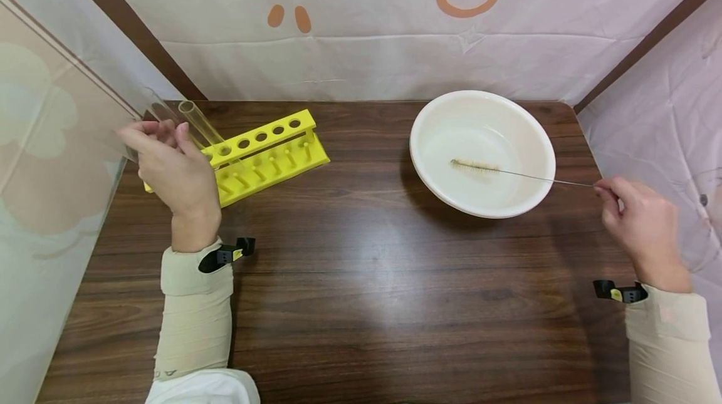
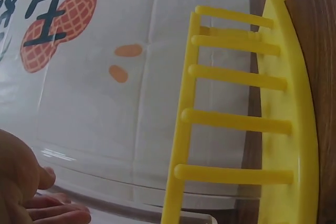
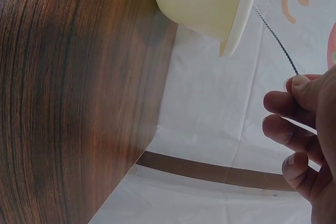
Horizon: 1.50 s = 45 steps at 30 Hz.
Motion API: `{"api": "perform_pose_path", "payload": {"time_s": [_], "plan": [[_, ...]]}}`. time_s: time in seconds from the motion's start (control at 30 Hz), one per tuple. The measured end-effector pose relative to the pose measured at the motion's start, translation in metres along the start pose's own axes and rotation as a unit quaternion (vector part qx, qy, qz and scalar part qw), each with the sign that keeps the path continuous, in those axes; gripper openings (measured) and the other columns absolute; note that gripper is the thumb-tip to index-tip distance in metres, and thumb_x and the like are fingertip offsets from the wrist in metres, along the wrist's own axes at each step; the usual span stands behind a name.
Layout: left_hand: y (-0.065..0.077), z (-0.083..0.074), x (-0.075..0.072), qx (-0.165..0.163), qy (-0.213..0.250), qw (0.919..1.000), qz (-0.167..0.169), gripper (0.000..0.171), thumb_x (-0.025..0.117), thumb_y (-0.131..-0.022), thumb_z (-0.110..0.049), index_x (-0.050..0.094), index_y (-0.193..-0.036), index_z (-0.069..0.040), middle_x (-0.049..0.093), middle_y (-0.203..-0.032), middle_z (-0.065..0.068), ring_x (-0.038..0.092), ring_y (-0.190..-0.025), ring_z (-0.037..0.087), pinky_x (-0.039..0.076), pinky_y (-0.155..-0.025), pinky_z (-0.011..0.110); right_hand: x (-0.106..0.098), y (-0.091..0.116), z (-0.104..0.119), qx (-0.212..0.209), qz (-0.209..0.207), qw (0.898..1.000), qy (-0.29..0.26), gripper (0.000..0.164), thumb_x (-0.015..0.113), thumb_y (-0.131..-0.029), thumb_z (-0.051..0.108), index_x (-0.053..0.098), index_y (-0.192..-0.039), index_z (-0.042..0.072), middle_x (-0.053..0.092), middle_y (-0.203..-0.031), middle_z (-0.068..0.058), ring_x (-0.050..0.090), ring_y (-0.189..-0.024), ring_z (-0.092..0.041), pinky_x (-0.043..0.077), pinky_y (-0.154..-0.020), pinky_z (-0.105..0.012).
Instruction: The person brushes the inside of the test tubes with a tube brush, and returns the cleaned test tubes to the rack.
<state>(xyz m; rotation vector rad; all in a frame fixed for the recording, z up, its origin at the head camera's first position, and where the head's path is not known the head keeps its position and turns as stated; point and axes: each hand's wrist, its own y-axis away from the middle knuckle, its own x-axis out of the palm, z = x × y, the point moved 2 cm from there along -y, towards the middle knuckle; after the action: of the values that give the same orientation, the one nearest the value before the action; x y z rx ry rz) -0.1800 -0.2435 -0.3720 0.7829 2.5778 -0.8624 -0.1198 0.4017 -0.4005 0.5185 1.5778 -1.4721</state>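
Observation:
My right hand (image 1: 643,222) pinches the end of the thin twisted-wire handle (image 3: 275,40) of a test tube brush between thumb and forefinger; the other fingers are loosely bent. The bristled head (image 1: 476,166) lies over the inside of a white basin (image 1: 420,163), and the wire crosses its right rim. At the far left, my left hand (image 1: 177,169) is raised over the end of a yellow test tube rack (image 1: 265,172), fingers loosely bent beside the glass. One clear test tube (image 1: 200,122) leans in a rack hole. A second test tube (image 1: 160,103) is partly hidden behind the fingers.
The dark wood table (image 1: 383,304) stretches between the rack and the basin. A printed white curtain (image 1: 361,59) hangs along its back edge, with more sheets on both sides. Several rack holes and pegs hold no tube.

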Motion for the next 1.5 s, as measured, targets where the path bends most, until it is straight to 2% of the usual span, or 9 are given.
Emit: {"api": "perform_pose_path", "payload": {"time_s": [0.13, 0.37, 0.67, 0.97, 1.13, 1.23, 1.33, 1.43, 1.5], "plan": [[0.002, 0.004, 0.003, -0.007, -0.011, 0.9999, 0.01, 0.027, 0.052, -0.104, -0.037, 0.045, -0.117, -0.014, 0.066, -0.113, 0.008, 0.067, -0.109, 0.01, 0.048, -0.093, 0.015, 0.0, 0.0, 0.001, 0.001, -0.002, 1.0, -0.003, 0.029, 0.054, -0.102, 0.021, 0.071, -0.095, -0.001, 0.068, -0.08, -0.024, 0.062, -0.067, -0.044, 0.043, -0.056, -0.058], [0.008, 0.017, 0.01, -0.037, -0.045, 0.9976, 0.037, 0.027, 0.05, -0.106, -0.033, 0.045, -0.12, -0.01, 0.067, -0.115, 0.012, 0.067, -0.112, 0.013, 0.049, -0.092, 0.019, 0.002, -0.001, 0.002, 0.005, -0.023, 1.0, -0.011, 0.02, 0.059, -0.098, 0.015, 0.071, -0.094, 0.0, 0.068, -0.08, -0.023, 0.062, -0.067, -0.045, 0.041, -0.057, -0.059], [0.011, 0.021, 0.011, -0.054, -0.088, 0.9937, 0.044, 0.029, 0.051, -0.107, -0.032, 0.046, -0.121, -0.006, 0.066, -0.105, 0.014, 0.069, -0.104, 0.027, 0.052, -0.085, 0.035, 0.004, -0.003, 0.006, 0.004, -0.055, 0.998, -0.019, 0.007, 0.067, -0.089, 0.006, 0.071, -0.089, 0.0, 0.067, -0.074, -0.023, 0.06, -0.063, -0.045, 0.039, -0.053, -0.062], [0.015, 0.018, 0.006, -0.012, -0.127, 0.9901, 0.057, 0.032, 0.052, -0.107, -0.028, 0.055, -0.117, 0.002, 0.07, -0.103, 0.023, 0.069, -0.096, 0.041, 0.051, -0.082, 0.052, 0.006, -0.002, 0.003, 0.006, -0.049, 0.999, -0.022, 0.009, 0.066, -0.089, 0.008, 0.071, -0.09, 0.001, 0.067, -0.074, -0.022, 0.06, -0.061, -0.044, 0.039, -0.052, -0.062], [0.02, 0.014, 0.002, 0.033, -0.136, 0.9884, 0.059, 0.031, 0.053, -0.105, -0.027, 0.06, -0.114, 0.002, 0.068, -0.104, 0.025, 0.069, -0.089, 0.039, 0.052, -0.082, 0.054, 0.007, 0.0, 0.0, 0.002, -0.036, 0.999, -0.017, 0.012, 0.064, -0.093, 0.011, 0.072, -0.092, 0.001, 0.068, -0.076, -0.021, 0.061, -0.062, -0.043, 0.04, -0.053, -0.061], [0.023, 0.012, 0.001, 0.056, -0.135, 0.9881, 0.048, 0.032, 0.052, -0.105, -0.028, 0.062, -0.113, 0.002, 0.06, -0.11, 0.024, 0.068, -0.079, 0.037, 0.052, -0.074, 0.051, 0.006, 0.0, 0.0, -0.001, -0.026, 1.0, -0.013, 0.017, 0.061, -0.096, 0.014, 0.072, -0.093, 0.001, 0.069, -0.078, -0.022, 0.062, -0.064, -0.043, 0.041, -0.054, -0.06], [0.026, 0.011, 0.002, 0.068, -0.132, 0.988, 0.042, 0.033, 0.05, -0.105, -0.028, 0.063, -0.114, 0.001, 0.053, -0.111, 0.024, 0.059, -0.071, 0.04, 0.047, -0.066, 0.049, 0.005, -0.001, 0.001, -0.004, -0.023, 1.0, -0.012, 0.02, 0.059, -0.097, 0.016, 0.072, -0.094, 0.001, 0.069, -0.078, -0.022, 0.062, -0.065, -0.043, 0.041, -0.054, -0.06], [0.027, 0.008, 0.004, 0.073, -0.127, 0.9878, 0.053, 0.034, 0.05, -0.105, -0.026, 0.065, -0.118, 0.001, 0.057, -0.102, 0.024, 0.055, -0.073, 0.041, 0.045, -0.067, 0.052, 0.005, -0.002, 0.001, -0.003, -0.025, 1.0, -0.015, 0.019, 0.06, -0.097, 0.015, 0.071, -0.093, 0.001, 0.069, -0.078, -0.022, 0.061, -0.063, -0.042, 0.041, -0.053, -0.059], [0.028, 0.006, 0.006, 0.07, -0.126, 0.987, 0.07, 0.036, 0.05, -0.106, -0.026, 0.065, -0.125, 0.001, 0.062, -0.094, 0.024, 0.059, -0.077, 0.041, 0.047, -0.07, 0.056, 0.005, -0.001, 0.001, -0.003, -0.028, 0.999, -0.016, 0.018, 0.06, -0.096, 0.014, 0.072, -0.093, 0.001, 0.069, -0.078, -0.022, 0.061, -0.062, -0.042, 0.041, -0.053, -0.059]]}}
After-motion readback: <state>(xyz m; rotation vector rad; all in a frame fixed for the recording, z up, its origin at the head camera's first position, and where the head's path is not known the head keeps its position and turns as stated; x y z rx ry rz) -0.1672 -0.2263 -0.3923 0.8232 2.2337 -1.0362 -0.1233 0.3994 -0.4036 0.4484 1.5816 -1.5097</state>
